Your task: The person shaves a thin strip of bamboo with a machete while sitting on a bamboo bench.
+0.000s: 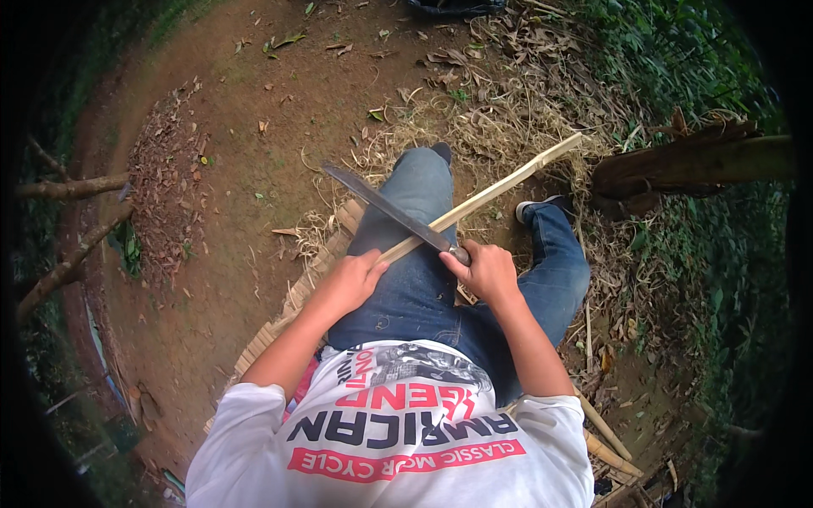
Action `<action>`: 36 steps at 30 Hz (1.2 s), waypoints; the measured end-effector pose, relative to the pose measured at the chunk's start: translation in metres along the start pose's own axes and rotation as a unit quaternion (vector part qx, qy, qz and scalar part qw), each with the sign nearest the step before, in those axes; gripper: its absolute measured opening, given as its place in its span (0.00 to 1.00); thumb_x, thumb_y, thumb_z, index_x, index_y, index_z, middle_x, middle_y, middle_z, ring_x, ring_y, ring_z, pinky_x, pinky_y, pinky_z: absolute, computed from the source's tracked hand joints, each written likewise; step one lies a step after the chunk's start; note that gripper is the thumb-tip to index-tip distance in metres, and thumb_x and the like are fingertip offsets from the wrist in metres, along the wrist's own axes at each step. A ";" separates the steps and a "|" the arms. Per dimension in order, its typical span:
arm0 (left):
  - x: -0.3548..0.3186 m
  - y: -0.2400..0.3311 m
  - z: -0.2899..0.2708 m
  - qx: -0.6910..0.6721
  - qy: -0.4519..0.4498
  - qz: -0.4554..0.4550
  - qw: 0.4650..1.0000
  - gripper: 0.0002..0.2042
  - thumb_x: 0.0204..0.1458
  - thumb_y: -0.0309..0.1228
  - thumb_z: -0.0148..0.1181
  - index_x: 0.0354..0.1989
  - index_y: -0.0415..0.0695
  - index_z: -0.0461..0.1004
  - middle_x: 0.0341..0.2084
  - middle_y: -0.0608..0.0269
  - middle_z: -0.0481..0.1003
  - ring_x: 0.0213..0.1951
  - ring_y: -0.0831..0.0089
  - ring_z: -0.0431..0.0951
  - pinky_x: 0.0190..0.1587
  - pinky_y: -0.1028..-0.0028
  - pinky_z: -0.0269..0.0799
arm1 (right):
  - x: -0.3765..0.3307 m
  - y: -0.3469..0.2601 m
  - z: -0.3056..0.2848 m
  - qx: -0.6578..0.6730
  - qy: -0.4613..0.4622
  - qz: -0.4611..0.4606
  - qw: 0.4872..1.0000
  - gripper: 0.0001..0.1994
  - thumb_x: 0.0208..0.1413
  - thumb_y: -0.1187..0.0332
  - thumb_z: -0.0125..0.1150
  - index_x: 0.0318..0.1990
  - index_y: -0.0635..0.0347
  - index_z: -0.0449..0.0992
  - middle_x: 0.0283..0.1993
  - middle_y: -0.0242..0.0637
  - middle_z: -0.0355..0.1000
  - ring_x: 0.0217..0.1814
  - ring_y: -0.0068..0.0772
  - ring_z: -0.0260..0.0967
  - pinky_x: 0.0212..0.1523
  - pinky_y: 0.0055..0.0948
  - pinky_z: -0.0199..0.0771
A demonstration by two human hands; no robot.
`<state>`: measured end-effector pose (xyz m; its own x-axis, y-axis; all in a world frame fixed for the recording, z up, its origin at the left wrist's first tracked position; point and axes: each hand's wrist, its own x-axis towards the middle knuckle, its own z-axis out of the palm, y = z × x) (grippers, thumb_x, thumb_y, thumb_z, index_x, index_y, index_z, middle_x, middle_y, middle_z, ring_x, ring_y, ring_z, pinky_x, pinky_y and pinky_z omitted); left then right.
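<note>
My left hand (356,279) is closed around the near end of a pale split bamboo strip (497,188). The strip slants across my thigh, its far end out to the upper right. In my right hand (489,269) is the handle of a machete (391,210), gripped close to the blade. The long dark blade points to the upper left and crosses the strip above my jeans (417,188). Blade and strip appear to touch where they cross. Part of the handle is hidden by my fingers.
Curly shavings (440,127) and dry leaves cover the ground ahead. A slatted bamboo mat (292,305) lies beneath me. A thick plant trunk (694,161) stands at right, branches (76,186) at left. Cut bamboo pieces (605,444) lie at lower right; a dark bag (457,7) sits far off.
</note>
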<state>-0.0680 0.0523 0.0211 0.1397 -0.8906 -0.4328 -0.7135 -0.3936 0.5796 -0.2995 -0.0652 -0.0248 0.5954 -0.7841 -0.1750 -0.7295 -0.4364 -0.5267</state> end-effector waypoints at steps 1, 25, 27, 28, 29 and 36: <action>0.000 0.002 0.000 0.003 -0.002 0.000 1.000 0.15 0.62 0.40 0.51 0.35 0.38 0.70 0.25 0.36 0.74 0.35 0.38 0.75 0.37 0.48 0.69 | -0.001 0.005 -0.001 -0.020 -0.004 -0.005 1.000 0.29 0.53 0.37 0.56 0.27 0.59 0.78 0.20 0.49 0.73 0.25 0.52 0.75 0.28 0.46 0.75; 0.008 -0.005 0.010 0.012 0.016 0.004 1.000 0.14 0.62 0.40 0.50 0.34 0.39 0.69 0.22 0.37 0.73 0.32 0.36 0.74 0.34 0.45 0.68 | 0.008 0.050 -0.010 -0.089 0.031 0.008 0.996 0.31 0.51 0.35 0.57 0.20 0.60 0.74 0.15 0.46 0.71 0.20 0.49 0.73 0.23 0.43 0.73; 0.011 -0.003 0.013 0.001 0.028 0.010 1.000 0.14 0.62 0.40 0.50 0.34 0.39 0.69 0.22 0.37 0.73 0.31 0.36 0.74 0.33 0.45 0.68 | 0.009 0.032 -0.004 -0.082 0.036 0.026 0.996 0.31 0.52 0.36 0.56 0.21 0.60 0.74 0.15 0.47 0.71 0.20 0.50 0.73 0.23 0.44 0.73; 0.011 -0.001 0.013 -0.001 0.033 0.004 0.999 0.14 0.62 0.40 0.50 0.35 0.39 0.69 0.21 0.37 0.73 0.31 0.36 0.74 0.33 0.45 0.68 | 0.009 0.019 -0.004 -0.051 0.048 0.024 0.997 0.31 0.53 0.37 0.56 0.21 0.61 0.74 0.15 0.48 0.71 0.21 0.51 0.74 0.24 0.45 0.74; 0.011 0.000 0.014 -0.003 0.037 -0.002 0.999 0.14 0.62 0.40 0.50 0.35 0.39 0.69 0.21 0.37 0.73 0.30 0.36 0.74 0.33 0.45 0.68 | 0.008 0.011 0.002 -0.033 0.034 0.022 0.999 0.31 0.54 0.37 0.55 0.22 0.61 0.74 0.16 0.49 0.71 0.21 0.52 0.74 0.25 0.45 0.74; 0.000 -0.010 0.009 0.012 0.041 0.004 0.999 0.14 0.62 0.39 0.52 0.33 0.39 0.68 0.21 0.38 0.73 0.30 0.38 0.74 0.31 0.47 0.67 | 0.018 0.022 -0.006 -0.046 0.047 -0.014 0.998 0.31 0.50 0.34 0.57 0.22 0.58 0.75 0.16 0.43 0.72 0.20 0.48 0.74 0.23 0.41 0.74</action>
<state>-0.0672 0.0580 0.0091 0.1882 -0.9099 -0.3697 -0.7308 -0.3813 0.5662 -0.3068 -0.0912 -0.0346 0.5841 -0.8077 -0.0800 -0.7438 -0.4932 -0.4511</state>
